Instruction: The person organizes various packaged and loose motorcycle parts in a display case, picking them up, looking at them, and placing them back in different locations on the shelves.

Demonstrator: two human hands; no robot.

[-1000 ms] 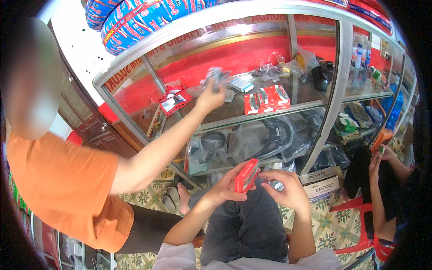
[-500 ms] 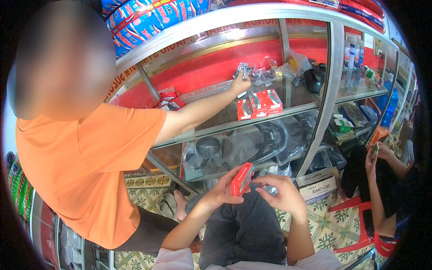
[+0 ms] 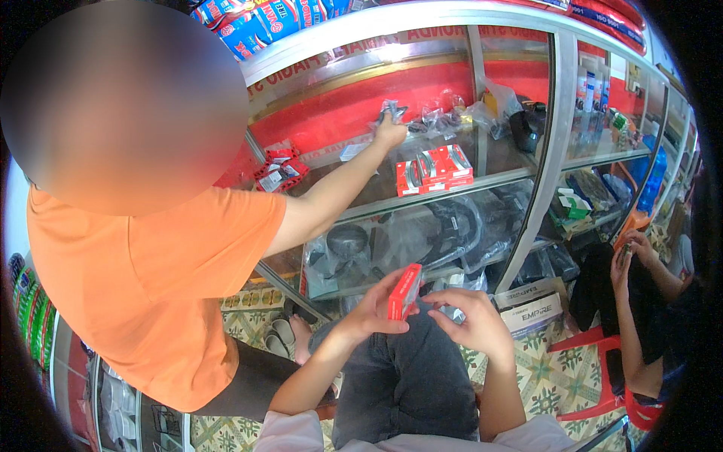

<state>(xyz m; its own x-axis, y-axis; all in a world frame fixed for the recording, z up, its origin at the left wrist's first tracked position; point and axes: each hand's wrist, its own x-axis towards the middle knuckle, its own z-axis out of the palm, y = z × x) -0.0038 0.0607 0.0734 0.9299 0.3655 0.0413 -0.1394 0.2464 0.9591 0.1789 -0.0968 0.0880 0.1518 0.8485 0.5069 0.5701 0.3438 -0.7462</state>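
Note:
My left hand (image 3: pixel 379 310) grips a small red box (image 3: pixel 400 297) above my lap, its narrow side turned up. Just right of it, my right hand (image 3: pixel 471 324) is half curled, thumb apart from forefinger, whose tip is at or close to the box's end; I cannot tell if it touches. Beyond them, a person in an orange shirt (image 3: pixel 132 290) reaches into the glass display case (image 3: pixel 553 98) with a small bagged item (image 3: pixel 392 110) in the fingers. Red boxes (image 3: pixel 434 167) are stacked on the upper shelf, with red-and-black packets (image 3: pixel 277 170) to their left.
Bagged dark parts (image 3: pixel 350 237) fill the lower shelf. A cardboard box (image 3: pixel 531 309) stands below. At right, a co-worker's hands (image 3: pixel 633 252) hold a small object beside a red stool (image 3: pixel 576 343). Sandals (image 3: pixel 279 340) lie on the tiled floor. Blue wrapped tyres (image 3: pixel 271 19) sit atop the case.
The orange-shirted person leaned forward and reached farther right into the case, then drew the bagged item slightly back leftward. My hands have barely moved.

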